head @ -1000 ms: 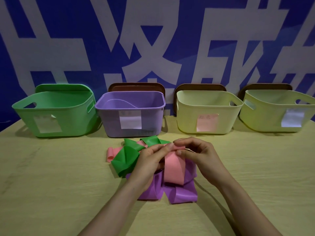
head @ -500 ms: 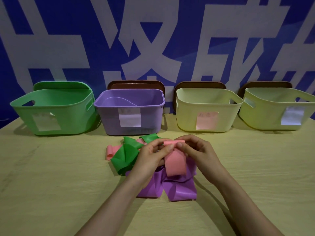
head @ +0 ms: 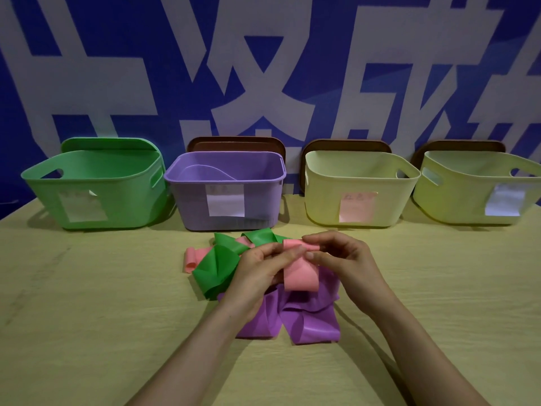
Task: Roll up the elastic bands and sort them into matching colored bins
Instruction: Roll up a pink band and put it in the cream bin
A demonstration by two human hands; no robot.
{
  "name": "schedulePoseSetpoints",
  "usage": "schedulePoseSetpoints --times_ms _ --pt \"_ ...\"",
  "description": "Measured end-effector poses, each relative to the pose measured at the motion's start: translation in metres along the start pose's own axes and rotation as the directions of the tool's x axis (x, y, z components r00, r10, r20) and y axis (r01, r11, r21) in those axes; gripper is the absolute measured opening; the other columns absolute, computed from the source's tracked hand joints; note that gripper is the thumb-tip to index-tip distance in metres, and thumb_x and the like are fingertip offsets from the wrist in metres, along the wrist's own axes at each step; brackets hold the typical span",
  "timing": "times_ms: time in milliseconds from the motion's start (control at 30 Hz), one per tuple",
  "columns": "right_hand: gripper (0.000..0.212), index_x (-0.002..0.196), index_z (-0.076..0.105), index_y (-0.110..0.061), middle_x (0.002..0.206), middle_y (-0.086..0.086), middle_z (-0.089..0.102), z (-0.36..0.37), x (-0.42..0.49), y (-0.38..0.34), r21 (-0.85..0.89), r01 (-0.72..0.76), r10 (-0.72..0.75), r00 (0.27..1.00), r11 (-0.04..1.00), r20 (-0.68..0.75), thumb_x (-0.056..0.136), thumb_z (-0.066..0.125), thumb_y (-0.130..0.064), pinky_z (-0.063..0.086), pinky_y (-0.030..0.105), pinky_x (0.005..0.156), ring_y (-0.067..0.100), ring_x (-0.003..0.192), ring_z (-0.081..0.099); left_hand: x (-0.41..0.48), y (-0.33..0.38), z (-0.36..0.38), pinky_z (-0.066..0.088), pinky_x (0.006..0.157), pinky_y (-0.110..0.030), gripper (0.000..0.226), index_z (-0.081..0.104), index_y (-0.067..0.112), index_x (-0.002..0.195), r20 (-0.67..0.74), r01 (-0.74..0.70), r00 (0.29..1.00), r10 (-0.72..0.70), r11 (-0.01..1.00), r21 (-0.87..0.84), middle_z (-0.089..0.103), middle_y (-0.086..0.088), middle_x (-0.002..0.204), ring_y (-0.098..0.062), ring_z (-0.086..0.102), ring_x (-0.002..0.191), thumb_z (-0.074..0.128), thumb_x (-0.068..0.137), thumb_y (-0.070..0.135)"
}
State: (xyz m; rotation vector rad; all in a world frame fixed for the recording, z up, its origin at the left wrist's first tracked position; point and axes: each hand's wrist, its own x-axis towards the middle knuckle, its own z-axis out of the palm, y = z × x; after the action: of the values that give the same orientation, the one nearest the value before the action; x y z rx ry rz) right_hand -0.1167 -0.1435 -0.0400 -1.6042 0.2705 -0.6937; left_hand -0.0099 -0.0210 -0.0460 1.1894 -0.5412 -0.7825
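A pink elastic band (head: 300, 275) is held up over the pile at the table's middle, its top end curled into a small roll. My left hand (head: 263, 269) and my right hand (head: 341, 256) pinch that rolled end from either side. Its loose tail hangs down over a purple band (head: 310, 320) lying flat beneath. A green band (head: 215, 269) lies crumpled to the left, with the pink band's far end (head: 191, 259) poking out beside it. Behind stand a green bin (head: 90, 189), a purple bin (head: 225, 190), and a cream bin with a pink label (head: 358, 189).
A second cream bin with a white label (head: 480, 189) stands at the far right. Brown lids (head: 234, 143) lean against the blue wall behind the bins. The wooden table (head: 87, 317) stretches out on both sides of the pile.
Both hands have lifted the pink band's end slightly and turned it over, so the roll at the top has grown and the hanging tail is shorter.
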Motion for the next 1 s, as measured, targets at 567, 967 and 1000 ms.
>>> schedulePoseSetpoints --times_ms 567,967,1000 --pt "0.026 0.100 0.069 -0.008 0.094 0.006 0.071 0.0004 -0.0001 0.0024 -0.079 -0.106 0.114 0.988 0.991 0.101 0.085 0.060 -0.027 0.053 0.025 0.077 0.013 0.087 0.065 0.0016 0.0015 -0.0055 0.057 0.078 -0.029 0.022 0.072 0.009 0.102 -0.004 -0.068 0.998 0.068 0.993 0.098 0.072 -0.012 0.100 -0.024 0.069 0.096 0.071 0.080 0.009" --pt "0.020 0.102 0.067 -0.007 0.092 0.003 0.070 0.0041 -0.0012 0.0029 0.088 -0.054 0.053 0.998 0.995 0.019 0.082 0.066 -0.008 0.054 0.022 0.073 0.012 0.085 0.065 0.0009 -0.0038 -0.0019 0.058 0.071 -0.025 0.015 0.070 0.005 0.096 -0.028 -0.017 0.999 0.019 0.998 0.059 0.074 -0.012 0.089 -0.022 0.072 0.086 0.071 0.080 0.005" --pt "0.020 0.101 0.068 -0.008 0.092 0.003 0.071 0.0034 -0.0015 0.0023 0.085 -0.048 0.047 0.999 0.995 0.017 0.082 0.066 -0.005 0.054 0.022 0.072 0.011 0.085 0.065 0.0006 -0.0037 -0.0017 0.058 0.072 -0.025 0.017 0.070 0.005 0.097 -0.024 -0.028 0.999 0.030 0.998 0.059 0.074 -0.013 0.091 -0.024 0.072 0.087 0.071 0.080 0.005"
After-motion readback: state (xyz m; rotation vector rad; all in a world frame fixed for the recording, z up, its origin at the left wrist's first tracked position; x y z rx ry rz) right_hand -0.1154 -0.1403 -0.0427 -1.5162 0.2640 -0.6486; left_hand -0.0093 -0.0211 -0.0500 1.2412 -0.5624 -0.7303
